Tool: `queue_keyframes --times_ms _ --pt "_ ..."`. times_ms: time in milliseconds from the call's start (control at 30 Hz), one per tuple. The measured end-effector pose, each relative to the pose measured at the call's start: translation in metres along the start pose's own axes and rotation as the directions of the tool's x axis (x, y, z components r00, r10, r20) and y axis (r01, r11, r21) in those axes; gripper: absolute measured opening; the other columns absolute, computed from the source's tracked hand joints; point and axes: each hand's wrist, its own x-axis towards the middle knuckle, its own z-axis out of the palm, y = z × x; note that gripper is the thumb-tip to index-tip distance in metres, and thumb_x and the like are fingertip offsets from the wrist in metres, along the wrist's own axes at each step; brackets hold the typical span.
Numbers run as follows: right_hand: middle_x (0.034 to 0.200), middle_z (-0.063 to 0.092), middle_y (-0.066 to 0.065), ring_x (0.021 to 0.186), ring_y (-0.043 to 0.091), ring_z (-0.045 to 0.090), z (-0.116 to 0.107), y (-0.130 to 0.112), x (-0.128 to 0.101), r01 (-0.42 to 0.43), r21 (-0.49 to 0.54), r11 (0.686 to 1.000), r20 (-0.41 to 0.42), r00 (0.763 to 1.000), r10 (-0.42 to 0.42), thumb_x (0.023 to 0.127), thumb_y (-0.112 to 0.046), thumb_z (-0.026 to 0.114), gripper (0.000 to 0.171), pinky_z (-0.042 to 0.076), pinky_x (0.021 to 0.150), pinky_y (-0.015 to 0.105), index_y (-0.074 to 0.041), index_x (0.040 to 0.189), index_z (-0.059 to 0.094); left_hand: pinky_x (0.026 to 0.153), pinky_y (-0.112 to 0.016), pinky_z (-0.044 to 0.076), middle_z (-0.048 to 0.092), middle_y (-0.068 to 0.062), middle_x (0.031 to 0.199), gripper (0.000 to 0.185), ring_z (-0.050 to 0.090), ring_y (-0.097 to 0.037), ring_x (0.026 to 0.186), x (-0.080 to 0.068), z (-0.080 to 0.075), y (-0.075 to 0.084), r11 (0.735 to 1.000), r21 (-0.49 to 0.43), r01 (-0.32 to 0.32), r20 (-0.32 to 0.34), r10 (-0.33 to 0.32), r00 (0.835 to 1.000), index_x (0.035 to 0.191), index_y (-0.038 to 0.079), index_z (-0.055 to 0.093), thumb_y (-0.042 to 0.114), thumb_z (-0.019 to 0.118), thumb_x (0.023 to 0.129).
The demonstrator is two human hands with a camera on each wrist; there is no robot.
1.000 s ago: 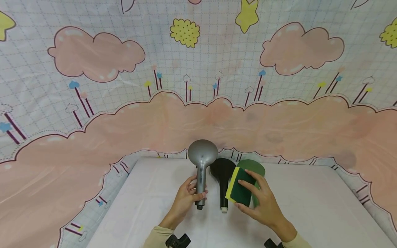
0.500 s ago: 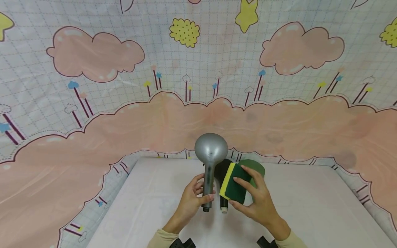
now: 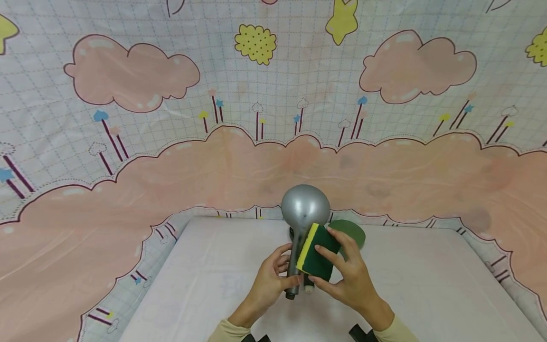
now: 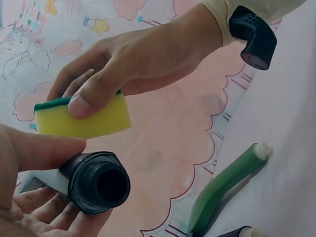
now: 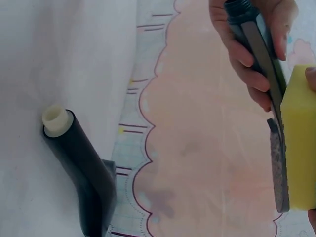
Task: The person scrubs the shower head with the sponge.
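My left hand [image 3: 273,278] grips the handle of a grey shower head [image 3: 304,207], lifted off the table with its round head up; its threaded end [image 4: 98,182] faces the left wrist view. My right hand [image 3: 348,278] holds a yellow and green sponge [image 3: 315,254] against the handle. The sponge [image 4: 81,118] sits just above the threaded end, and its yellow side [image 5: 298,143] lies along the grey shower head [image 5: 274,98]. A black shower head [image 5: 81,173] and a green one [image 3: 348,232] lie on the white table [image 3: 205,285] behind my hands.
A cloth with pink clouds and yellow stars [image 3: 256,45] hangs behind the table and drapes round its edges. The green shower head [image 4: 222,190] lies to the right of my hands. Dark wrist mounts [image 4: 254,34] sit on both forearms.
My left hand has carried the grey shower head right and up, over the black one. My right hand brought the sponge left until it met the handle.
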Motion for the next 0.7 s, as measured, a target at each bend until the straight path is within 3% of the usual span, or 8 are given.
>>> queue_keyframes --times_ms 400,533,700 --pt "0.141 0.049 0.024 0.13 0.035 0.044 -0.0009 0.0026 0.0008 0.036 -0.048 0.998 -0.011 0.999 -0.036 0.09 -0.061 0.059 0.055 0.022 0.117 0.018 -0.017 0.123 0.067 0.087 -0.028 0.055 0.058 -0.017 0.128 0.075 0.062 -0.024 0.112 -0.0012 -0.0004 -0.0033 0.998 -0.058 0.013 0.062 -0.01 0.998 0.15 0.008 0.033 -0.005 0.067 0.084" --pt "0.141 0.049 0.024 0.13 0.035 0.044 -0.0013 0.0037 0.0009 0.038 -0.056 0.998 -0.012 0.999 -0.039 0.09 -0.061 0.059 0.055 0.022 0.117 0.017 -0.018 0.123 0.067 0.079 -0.026 0.053 0.061 -0.012 0.12 0.07 0.063 -0.021 0.103 0.0004 0.0014 -0.0058 0.999 -0.041 -0.004 0.013 0.005 1.0 0.145 0.009 0.038 -0.009 0.06 0.081" --pt "0.14 0.05 0.025 0.128 0.037 0.045 -0.0014 0.0053 0.0024 0.05 -0.063 0.997 -0.02 0.998 -0.051 0.09 -0.059 0.06 0.054 0.022 0.117 0.018 -0.017 0.122 0.068 0.064 -0.022 0.05 0.062 -0.008 0.105 0.064 0.061 -0.013 0.08 0.0021 0.0054 -0.0085 0.998 -0.023 -0.052 -0.061 0.05 0.997 0.138 0.008 0.043 -0.009 0.058 0.079"
